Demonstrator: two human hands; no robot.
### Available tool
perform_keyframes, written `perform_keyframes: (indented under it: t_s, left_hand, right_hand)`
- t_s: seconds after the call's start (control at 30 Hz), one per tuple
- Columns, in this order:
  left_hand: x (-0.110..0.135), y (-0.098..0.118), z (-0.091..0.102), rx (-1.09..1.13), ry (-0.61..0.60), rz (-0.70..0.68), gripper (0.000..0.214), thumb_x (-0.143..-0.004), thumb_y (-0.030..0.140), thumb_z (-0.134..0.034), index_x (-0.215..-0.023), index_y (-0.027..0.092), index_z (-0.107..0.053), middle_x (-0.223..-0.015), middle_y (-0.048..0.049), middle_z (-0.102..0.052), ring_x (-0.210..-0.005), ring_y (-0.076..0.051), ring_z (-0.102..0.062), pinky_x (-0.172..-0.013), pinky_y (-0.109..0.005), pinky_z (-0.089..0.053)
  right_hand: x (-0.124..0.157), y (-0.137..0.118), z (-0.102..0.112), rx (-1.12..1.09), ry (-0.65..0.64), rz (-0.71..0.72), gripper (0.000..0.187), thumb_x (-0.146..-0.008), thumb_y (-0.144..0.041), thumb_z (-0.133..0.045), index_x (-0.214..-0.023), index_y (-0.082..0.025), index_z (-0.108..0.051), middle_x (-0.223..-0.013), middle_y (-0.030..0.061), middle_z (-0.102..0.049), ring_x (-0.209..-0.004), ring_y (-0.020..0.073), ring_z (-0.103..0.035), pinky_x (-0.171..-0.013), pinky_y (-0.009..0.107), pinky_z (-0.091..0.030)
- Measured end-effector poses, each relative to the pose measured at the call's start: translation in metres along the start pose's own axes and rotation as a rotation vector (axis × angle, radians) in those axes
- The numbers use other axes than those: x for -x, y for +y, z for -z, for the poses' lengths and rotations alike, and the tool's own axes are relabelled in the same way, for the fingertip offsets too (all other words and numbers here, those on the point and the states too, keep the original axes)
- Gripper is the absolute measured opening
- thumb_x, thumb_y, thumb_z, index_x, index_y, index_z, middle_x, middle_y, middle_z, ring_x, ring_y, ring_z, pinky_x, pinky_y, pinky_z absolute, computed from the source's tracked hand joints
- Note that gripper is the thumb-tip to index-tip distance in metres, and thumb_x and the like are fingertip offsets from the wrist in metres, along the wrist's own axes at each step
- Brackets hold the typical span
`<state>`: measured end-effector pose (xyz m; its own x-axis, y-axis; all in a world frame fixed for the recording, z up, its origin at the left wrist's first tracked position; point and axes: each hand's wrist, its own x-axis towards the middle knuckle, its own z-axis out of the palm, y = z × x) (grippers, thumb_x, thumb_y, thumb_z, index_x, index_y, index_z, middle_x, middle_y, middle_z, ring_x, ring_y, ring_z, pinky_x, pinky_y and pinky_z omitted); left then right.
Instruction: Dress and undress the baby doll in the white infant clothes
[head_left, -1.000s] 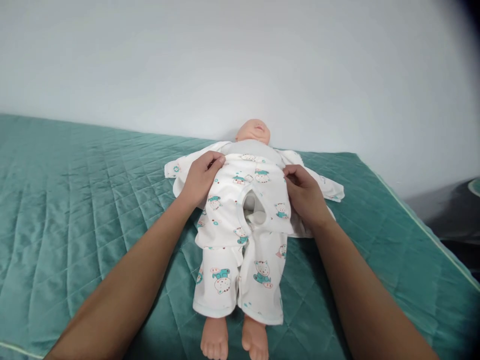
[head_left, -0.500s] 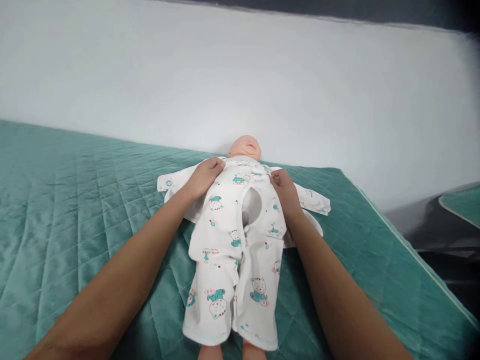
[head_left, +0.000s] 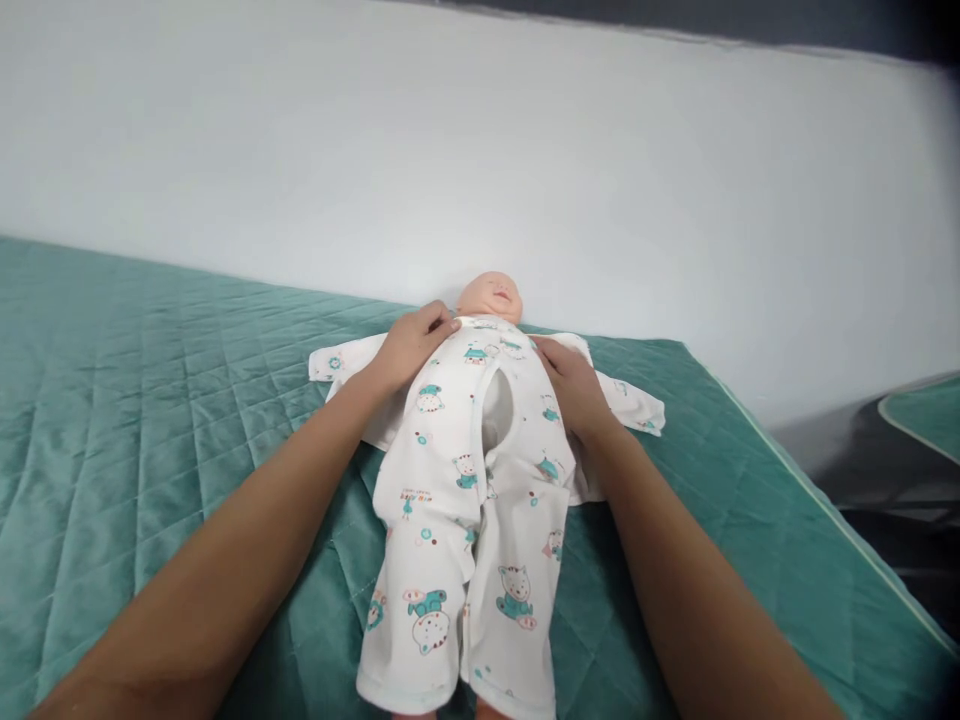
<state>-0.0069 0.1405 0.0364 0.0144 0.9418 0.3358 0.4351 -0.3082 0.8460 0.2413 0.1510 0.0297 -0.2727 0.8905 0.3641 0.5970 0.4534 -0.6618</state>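
Observation:
A baby doll point(head_left: 492, 294) lies on its back on a green quilted bedspread point(head_left: 150, 400), head toward the wall. White printed trousers point(head_left: 465, 520) with small animal pictures cover its legs and belly up to the chest. A white printed top point(head_left: 637, 405) lies spread open under it, sleeves out to both sides. My left hand point(head_left: 409, 345) pinches the trousers' waistband at the doll's left-of-view shoulder. My right hand point(head_left: 570, 385) grips the waistband on the other side, fingers closed on the cloth. An oval opening point(head_left: 496, 410) shows in the trousers' front.
A plain white wall point(head_left: 480, 160) runs close behind the doll's head. The bed's right edge point(head_left: 825, 510) drops to a dark floor, where a corner of another green mat point(head_left: 926, 410) shows at the far right.
Both hands have pulled the trousers' waistband up from the doll's belly to its chest. The view has tilted up, so the doll's feet have left the frame.

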Motion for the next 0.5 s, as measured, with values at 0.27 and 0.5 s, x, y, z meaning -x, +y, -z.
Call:
perform_keyframes:
  t_s: [0.27, 0.5]
  left_hand:
    - [-0.026, -0.005, -0.001, -0.071, 0.091, 0.132, 0.026, -0.082, 0.025, -0.066, -0.060, 0.020, -0.053, -0.063, -0.0007, -0.053, -0.070, -0.018, -0.047, -0.073, -0.032, -0.035]
    - [-0.017, -0.013, -0.005, 0.033, 0.046, -0.027, 0.020, -0.082, 0.019, -0.062, -0.100, 0.024, -0.071, -0.108, -0.0032, -0.071, -0.095, -0.020, -0.062, -0.091, -0.032, -0.043]
  right_hand:
    - [-0.031, 0.006, -0.007, 0.179, 0.128, -0.190, 0.036, -0.092, -0.050, -0.051, -0.066, -0.024, -0.049, -0.062, -0.0010, -0.055, -0.064, 0.0177, -0.045, -0.063, 0.031, -0.030]
    - [-0.017, 0.011, -0.010, -0.079, 0.130, -0.060, 0.025, -0.090, -0.040, -0.056, -0.110, -0.029, -0.066, -0.105, 0.0031, -0.073, -0.094, 0.0220, -0.063, -0.086, 0.036, -0.046]
